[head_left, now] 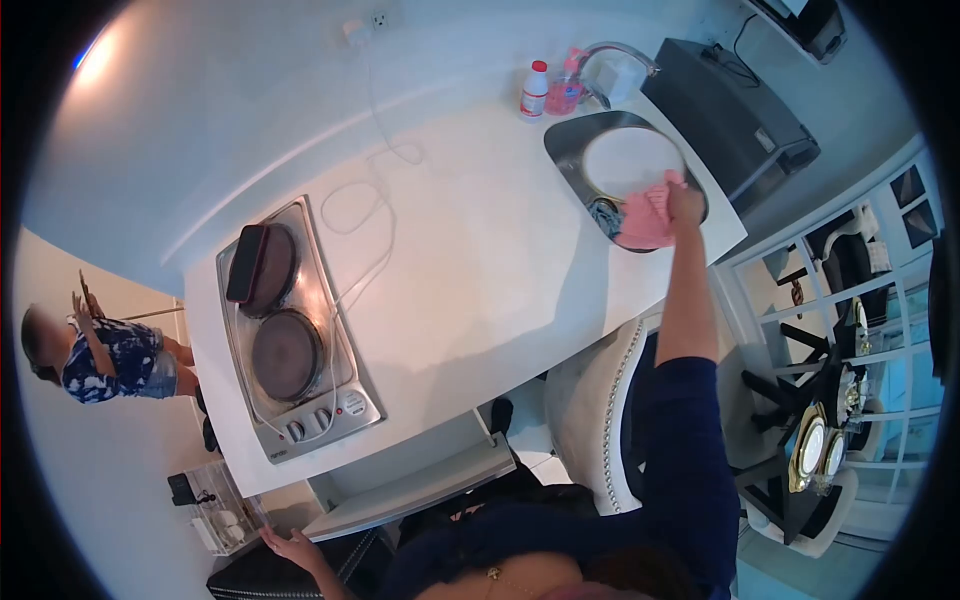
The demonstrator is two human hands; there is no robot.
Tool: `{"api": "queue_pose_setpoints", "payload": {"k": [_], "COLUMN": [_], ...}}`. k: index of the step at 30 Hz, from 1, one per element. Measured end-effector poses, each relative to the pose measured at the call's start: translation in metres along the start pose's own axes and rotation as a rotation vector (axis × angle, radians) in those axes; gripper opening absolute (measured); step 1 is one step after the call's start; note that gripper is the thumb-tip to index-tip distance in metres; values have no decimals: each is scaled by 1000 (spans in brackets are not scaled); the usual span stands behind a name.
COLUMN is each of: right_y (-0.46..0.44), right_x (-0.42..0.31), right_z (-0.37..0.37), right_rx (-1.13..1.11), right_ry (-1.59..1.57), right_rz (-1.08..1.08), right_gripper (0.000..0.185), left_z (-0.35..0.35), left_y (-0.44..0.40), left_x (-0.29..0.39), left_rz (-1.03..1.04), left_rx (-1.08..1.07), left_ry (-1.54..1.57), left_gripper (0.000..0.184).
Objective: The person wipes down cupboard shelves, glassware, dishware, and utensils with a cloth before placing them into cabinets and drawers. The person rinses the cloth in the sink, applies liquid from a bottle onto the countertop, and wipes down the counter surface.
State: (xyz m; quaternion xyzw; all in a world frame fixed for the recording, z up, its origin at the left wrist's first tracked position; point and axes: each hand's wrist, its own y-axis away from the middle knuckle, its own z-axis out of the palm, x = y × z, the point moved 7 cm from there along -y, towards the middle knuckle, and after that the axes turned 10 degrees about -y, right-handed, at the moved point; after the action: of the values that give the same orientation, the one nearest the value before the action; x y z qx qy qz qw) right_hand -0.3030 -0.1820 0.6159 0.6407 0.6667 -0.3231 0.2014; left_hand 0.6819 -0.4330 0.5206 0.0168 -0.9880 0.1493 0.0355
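My right hand (685, 203) is closed on a pink cloth (648, 217) at the right side of the sink (572, 150). The cloth hangs over the lower edge of a round white plate (628, 160) that lies in the basin. Beside the cloth, at the sink's near left, is a bluish crumpled item (606, 214). My left hand (290, 545) is low at the left, below the counter's front edge near an open drawer, with its fingers apart and nothing in it.
A two-burner hotplate (285, 335) with a phone (247, 263) on it sits left on the counter (460, 240). Bottles (534, 90) and a faucet (622, 48) stand behind the sink. Below are an open drawer (420, 487) and a chair (583, 410). Another person (115, 355) stands far left.
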Motion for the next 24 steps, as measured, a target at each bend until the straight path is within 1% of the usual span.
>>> {"api": "queue_pose_setpoints", "payload": {"k": [2, 3, 4, 5, 6, 8, 10, 11, 12, 13, 14, 15, 17, 18, 20, 21, 22, 24], "right_y": [-5, -5, -3, 0, -2, -8, -9, -8, -7, -5, -5, -5, -11, -8, -5, -15, -4, 54], "right_x": [-31, -40, -54, -64, -63, -73, -74, -73, -71, -68, -63, -55, -19, -7, 39, 74, 71, 56], "right_z": [-47, -60, -69, -75, -78, -70, -73, -75, -80, -88, -94, -97, -116, -115, -111, -91, -97, -79], "right_rx": [73, 78, 124, 166, 164, 86, 69, 50, 49, 69, 89, 89, 226, 226, 256, 193, 201, -108], "right_ry": [231, 236, 274, 313, 317, 521, 553, 586, 586, 535, 481, 474, 159, 153, -331, -642, -649, -1129], "right_rz": [-98, -96, -200, -303, -298, -458, -458, -460, -459, -440, -421, -420, -206, -204, -21, 59, 57, 199], "right_gripper": [34, 34, 31, 29, 29, 22, 20, 18, 18, 20, 23, 23, 30, 30, 38, 37, 37, 34], "left_z": [-11, -18, -25, -26, -28, -35, -44, -45, -44, -45, -45, -48, -55, -58, -62, -65, -70, -101], "left_y": [-7, -10, -12, -15, -20, -26, -27, -28, -28, -29, -31, -31, -34, -36, -38, -35, -31, -19], "left_x": [26, 41, 57, 68, 82, 109, 143, 154, 166, 181, 197, 220, 269, 296, 358, 391, 425, 492], "left_rz": [46, 140, 233, 237, 244, 251, 337, 337, 367, 397, 397, 454, 549, 588, 608, 682, 756, 840], "left_rx": [7, 62, 116, 112, 91, 72, 56, 55, 32, 11, 15, 7, -40, -80, -244, -317, -389, -567], "left_ry": [34, 100, 165, 165, 181, 198, 236, 236, 299, 362, 361, 434, 585, 666, 902, 987, 1073, 1137], "left_gripper": [56, 53, 50, 50, 47, 44, 36, 36, 35, 35, 35, 34, 33, 33, 33, 33, 33, 37]}}
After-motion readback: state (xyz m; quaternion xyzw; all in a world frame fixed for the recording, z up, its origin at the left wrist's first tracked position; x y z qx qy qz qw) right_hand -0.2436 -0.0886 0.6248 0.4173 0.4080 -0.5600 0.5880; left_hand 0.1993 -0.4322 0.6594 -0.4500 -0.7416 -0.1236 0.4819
